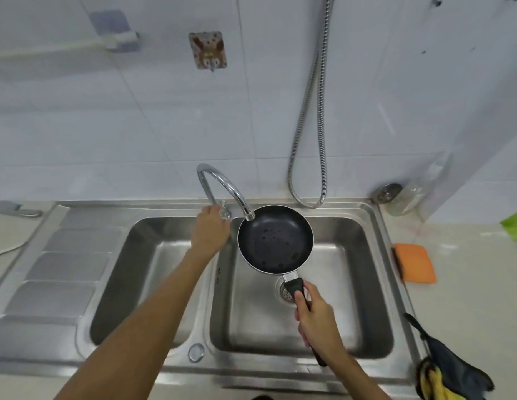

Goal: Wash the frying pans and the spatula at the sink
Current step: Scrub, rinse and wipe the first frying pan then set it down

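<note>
A small black frying pan with specks of residue hangs over the right basin of the steel sink, its rim just under the spout of the curved chrome tap. My right hand grips the pan's black handle. My left hand reaches to the base of the tap, fingers curled round the tap's handle. No water is seen running. No spatula or second pan is in view.
An orange sponge lies on the counter right of the sink. A dark and yellow cloth hangs at the front right corner. A metal shower hose loops down the tiled wall. A drainboard lies left of the basins.
</note>
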